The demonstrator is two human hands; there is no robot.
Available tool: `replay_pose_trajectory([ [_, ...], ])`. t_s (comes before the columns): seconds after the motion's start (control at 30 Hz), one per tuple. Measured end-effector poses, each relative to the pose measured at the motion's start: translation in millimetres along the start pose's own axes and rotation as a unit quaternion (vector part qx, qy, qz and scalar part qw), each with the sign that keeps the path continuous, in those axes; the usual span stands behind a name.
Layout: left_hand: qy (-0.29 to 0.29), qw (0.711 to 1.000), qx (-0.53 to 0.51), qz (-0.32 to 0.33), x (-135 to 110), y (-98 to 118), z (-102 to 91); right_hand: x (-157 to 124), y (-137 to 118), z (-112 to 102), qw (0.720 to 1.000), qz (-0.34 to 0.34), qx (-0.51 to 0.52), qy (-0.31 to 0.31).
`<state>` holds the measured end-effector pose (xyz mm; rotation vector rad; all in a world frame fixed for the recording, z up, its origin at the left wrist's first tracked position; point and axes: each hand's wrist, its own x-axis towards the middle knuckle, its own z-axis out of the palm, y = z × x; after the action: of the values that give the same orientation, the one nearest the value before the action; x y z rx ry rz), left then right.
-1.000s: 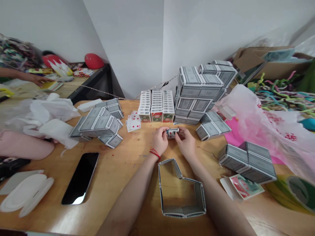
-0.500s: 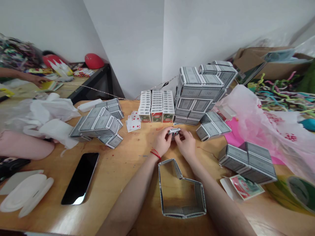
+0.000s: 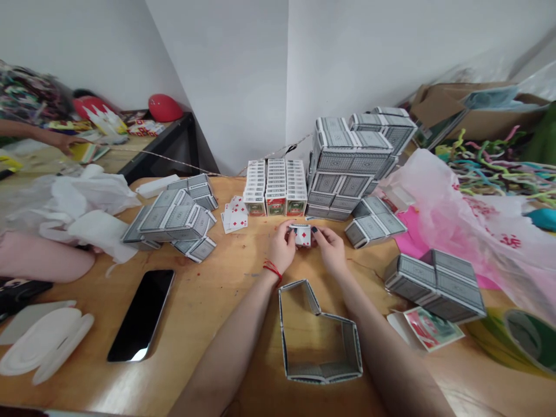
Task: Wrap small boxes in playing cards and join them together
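Observation:
Between my two hands is a playing card with red diamonds facing me and a folded-looking top edge. My left hand, with a red string at the wrist, pinches its left side. My right hand grips its right side, thumb along the edge. Below the hands, between my forearms, an L-shaped frame of joined cards stands on the wooden table. Just beyond my hands are rows of card boxes. Several loose cards lie face up to their left.
A tall stack of card blocks stands back right, with smaller blocks beside it. More card blocks and a phone are on the left. An opened card box and a green tape roll lie right. Another person's hand shows far left.
The card between my hands has turned so its red diamond face now shows toward me. My hands have spread slightly apart. The rest stays in place.

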<state>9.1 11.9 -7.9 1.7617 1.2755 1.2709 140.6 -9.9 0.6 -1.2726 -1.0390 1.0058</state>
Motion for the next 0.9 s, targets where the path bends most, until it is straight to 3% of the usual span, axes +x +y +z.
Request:
replay_pose_trajectory([
  [0.17,0.03,1.0,0.007,0.0,2,4,-2.3,-2,0,4,0.983,0.063,0.14,-0.102],
  [0.33,0.012,0.999,0.041,-0.027,1,9,-4.6,-5,-5,5,0.962,0.107,0.209,-0.142],
  [0.5,-0.019,0.995,0.082,-0.045,-2,7,-4.0,-6,-3,4,0.96,0.12,0.198,-0.16],
  [0.73,-0.02,0.993,0.106,-0.045,-4,13,-5.9,-6,0,4,0.972,0.082,0.132,-0.176],
  [0.9,-0.03,0.988,0.151,-0.022,-3,15,-7.3,-8,-4,5,0.964,0.102,0.164,-0.183],
])
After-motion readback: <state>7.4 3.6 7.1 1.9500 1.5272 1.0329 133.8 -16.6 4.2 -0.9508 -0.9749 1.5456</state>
